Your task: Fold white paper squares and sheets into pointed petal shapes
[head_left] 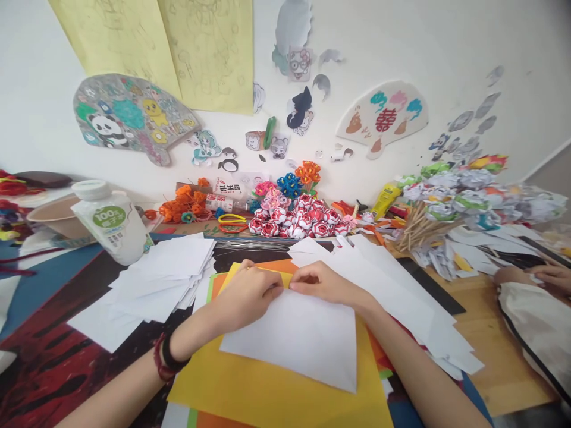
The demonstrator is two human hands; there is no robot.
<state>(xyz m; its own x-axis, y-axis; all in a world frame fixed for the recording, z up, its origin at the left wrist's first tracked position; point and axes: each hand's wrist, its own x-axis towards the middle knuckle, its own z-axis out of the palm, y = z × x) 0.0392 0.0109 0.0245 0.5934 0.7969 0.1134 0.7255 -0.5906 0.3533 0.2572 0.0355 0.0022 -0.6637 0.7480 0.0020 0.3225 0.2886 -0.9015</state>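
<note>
A white sheet of paper (298, 339) lies over a stack topped by a yellow sheet (267, 395), with orange and green edges showing beneath. At the paper's far edge, my left hand (247, 294) is closed with thumb and fingers pinched on it; a dark band and a red cord circle the wrist. Close beside it, my right hand (328, 285) pinches the same edge, fingertips nearly touching the left ones. Fingertip details are partly hidden. To the left is a pile of cut white papers (160, 279); longer white sheets (392, 297) fan out to the right.
A white bottle (111, 223) stands at the back left. Along the wall are red-and-white paper flowers (303, 220), a yellow box (386, 201) and paper flowers on sticks (428, 229). At far right, another person's hand (551, 278) shows near a black strip (430, 285).
</note>
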